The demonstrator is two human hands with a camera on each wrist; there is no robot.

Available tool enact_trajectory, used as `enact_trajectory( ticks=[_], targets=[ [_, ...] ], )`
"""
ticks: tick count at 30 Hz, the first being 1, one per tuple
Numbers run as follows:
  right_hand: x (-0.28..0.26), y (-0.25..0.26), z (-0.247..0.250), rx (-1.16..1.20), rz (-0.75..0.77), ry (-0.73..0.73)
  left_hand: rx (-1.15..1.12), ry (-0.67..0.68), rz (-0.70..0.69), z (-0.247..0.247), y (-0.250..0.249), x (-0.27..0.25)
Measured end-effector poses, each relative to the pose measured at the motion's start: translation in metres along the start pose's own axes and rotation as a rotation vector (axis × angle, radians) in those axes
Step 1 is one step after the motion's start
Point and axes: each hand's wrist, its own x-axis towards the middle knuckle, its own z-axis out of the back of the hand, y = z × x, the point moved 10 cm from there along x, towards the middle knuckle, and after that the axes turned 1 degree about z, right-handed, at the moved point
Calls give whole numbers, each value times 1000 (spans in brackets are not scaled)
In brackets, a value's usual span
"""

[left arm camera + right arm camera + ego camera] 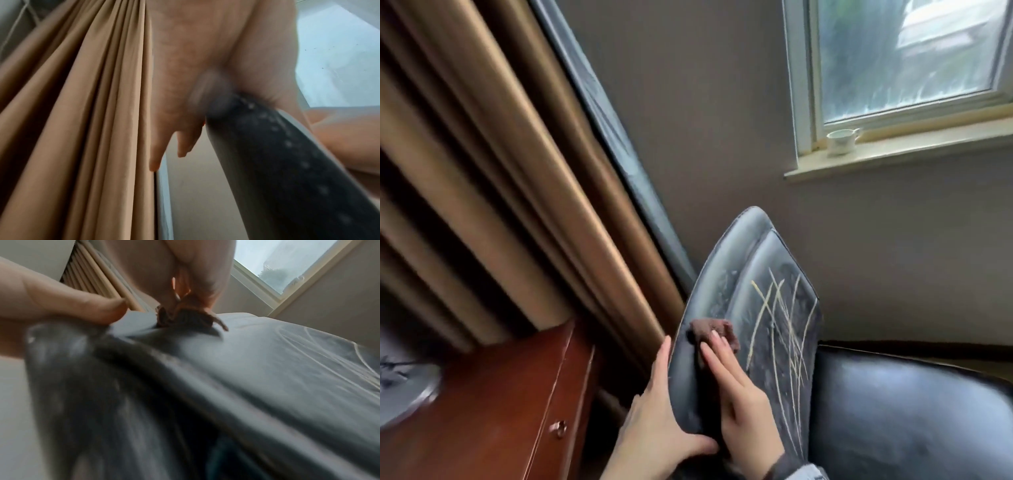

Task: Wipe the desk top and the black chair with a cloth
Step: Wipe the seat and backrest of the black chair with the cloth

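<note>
The black chair's backrest [767,274] stands tilted in the middle of the head view, worn, with pale scratch lines across it. A small crumpled brown cloth [714,327] lies on its left part. My right hand [717,346] presses the cloth against the leather with straight fingers. My left hand [654,404] grips the backrest's left edge, fingers behind it and thumb on the front. The left wrist view shows that edge [277,162] wedged between thumb and fingers. The right wrist view shows the cloth [180,318] bunched under my fingertips. The reddish wooden desk [482,411] is at the lower left.
Tan curtains [482,171] hang close behind the desk and my left hand. A black leather seat [911,411] fills the lower right. A white cup [840,140] stands on the window sill. A grey round object [404,390] sits on the desk's left end.
</note>
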Motion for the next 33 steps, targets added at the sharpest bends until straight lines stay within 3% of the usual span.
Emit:
enact_trajectory(
  ticks=[3,7,14,18,21,24,28,31,33],
  targets=[
    [-4,7,-6,33,-1,76,25,-34,20,5,-5,-9],
    [-44,45,-5,63,123,170,102,-23,50,6,-9,-27],
    [-5,31,-17,-28,92,269,86,-151,85,3,-3,-37],
    [-41,61,-13,24,308,399,7,-211,97,5,-3,-37],
    [-15,42,-11,-35,433,453,69,-197,191,3,1,-37],
    [35,10,-20,-70,350,398,78,-199,284,6,8,-36],
    [40,7,-26,-99,414,423,61,-280,407,14,2,-40],
    [35,21,-24,-73,486,511,131,-286,508,15,-5,-44],
    [10,36,-24,41,594,680,196,-273,606,14,-4,-50]
  ],
)
